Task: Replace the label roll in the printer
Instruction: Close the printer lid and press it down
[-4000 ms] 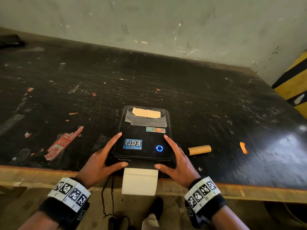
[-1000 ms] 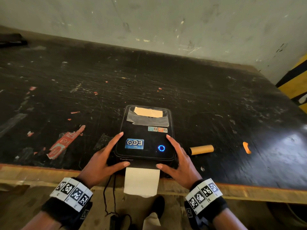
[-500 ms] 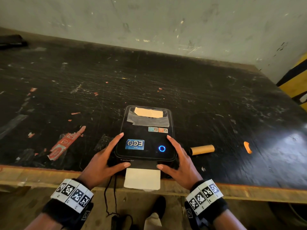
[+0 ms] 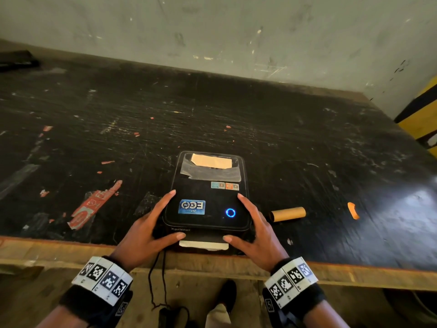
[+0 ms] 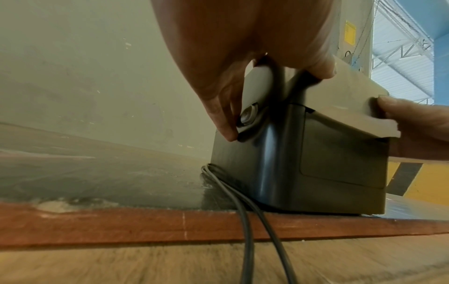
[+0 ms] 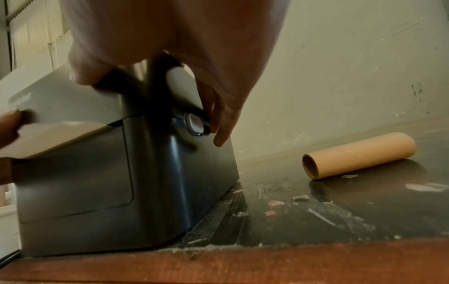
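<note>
The black label printer [image 4: 205,200] sits shut at the table's front edge, its ring light glowing blue. A short white strip of label paper [image 4: 203,245] shows at its front slot. My left hand [image 4: 149,228] lies against the printer's left side, thumb on the front; its fingers [image 5: 218,109] press the round side latch [image 5: 249,115]. My right hand [image 4: 259,230] mirrors it on the right side, its fingers [image 6: 222,123] on the other latch [image 6: 195,124]. An empty brown cardboard core [image 4: 288,214] lies on the table just right of the printer.
The printer's black cable [image 4: 155,280] hangs over the wooden table edge [image 4: 354,278]. An orange scrap [image 4: 353,210] lies further right, torn red stickers [image 4: 94,204] to the left. A wall backs the table; a yellow-black post [image 4: 423,110] stands at right.
The label strip hanging from the front slot has drawn back into the printer and is now much shorter. Both hands stay in the same place on the printer.
</note>
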Motion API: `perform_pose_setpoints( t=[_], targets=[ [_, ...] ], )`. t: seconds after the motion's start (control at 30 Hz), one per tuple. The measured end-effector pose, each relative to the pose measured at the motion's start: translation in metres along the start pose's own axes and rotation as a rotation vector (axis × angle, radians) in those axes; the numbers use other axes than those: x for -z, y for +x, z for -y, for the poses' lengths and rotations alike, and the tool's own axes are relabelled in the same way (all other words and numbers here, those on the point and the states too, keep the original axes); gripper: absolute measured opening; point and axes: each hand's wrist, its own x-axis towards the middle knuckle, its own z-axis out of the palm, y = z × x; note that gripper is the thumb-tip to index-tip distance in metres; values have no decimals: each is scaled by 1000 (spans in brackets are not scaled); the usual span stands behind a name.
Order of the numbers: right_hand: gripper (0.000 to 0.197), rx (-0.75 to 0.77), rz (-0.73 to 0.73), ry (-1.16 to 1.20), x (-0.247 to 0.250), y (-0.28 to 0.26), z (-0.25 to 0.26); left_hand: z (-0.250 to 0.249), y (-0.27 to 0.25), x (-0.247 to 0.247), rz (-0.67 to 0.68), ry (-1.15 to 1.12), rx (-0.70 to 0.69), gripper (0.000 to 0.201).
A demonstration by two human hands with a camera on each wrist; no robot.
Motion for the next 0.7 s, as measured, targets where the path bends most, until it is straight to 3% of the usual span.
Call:
perform_pose_setpoints(
  t=[0.57,0.7],
  targets=[
    [95,3,20,-36,2,-2,2,-7,-3,0,38,-3,40,91],
    [87,-21,140,-27,17,-6,12,-13,-11,5,81,-91,119,94]
  ],
)
